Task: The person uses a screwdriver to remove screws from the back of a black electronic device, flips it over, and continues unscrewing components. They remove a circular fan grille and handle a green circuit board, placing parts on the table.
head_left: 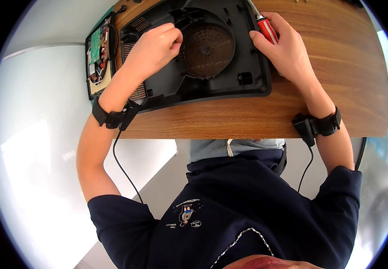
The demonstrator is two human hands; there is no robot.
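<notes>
Nearest the lens: silver chain (249,229) over a navy T-shirt (257,193); small cartoon print (187,215) on the chest with tiny pale lettering around it. Black wrist straps, left (108,118) and right (327,124), each carrying a dark module with a thin cable running down. Beyond them, the near edge of a wood-grain table (230,123). On it, inner side up, lies a black plastic housing (250,51) with screw posts, side vents and a round grille (207,51). Left hand (160,45) is over the housing at the grille's left edge, fingers curled in to the thumb, closed; anything pinched between them cannot be made out. Right hand (287,47) grips a red tool handle (268,30) with pale stripes, beside the housing's right edge, thumb reaching to that edge; whether shaft or cord leaves its top, cannot tell. Far left: black tray (113,54) holding a green circuit board (95,46) and wiring. Small brass-coloured pieces (299,1) sit at the top edge of view.
</notes>
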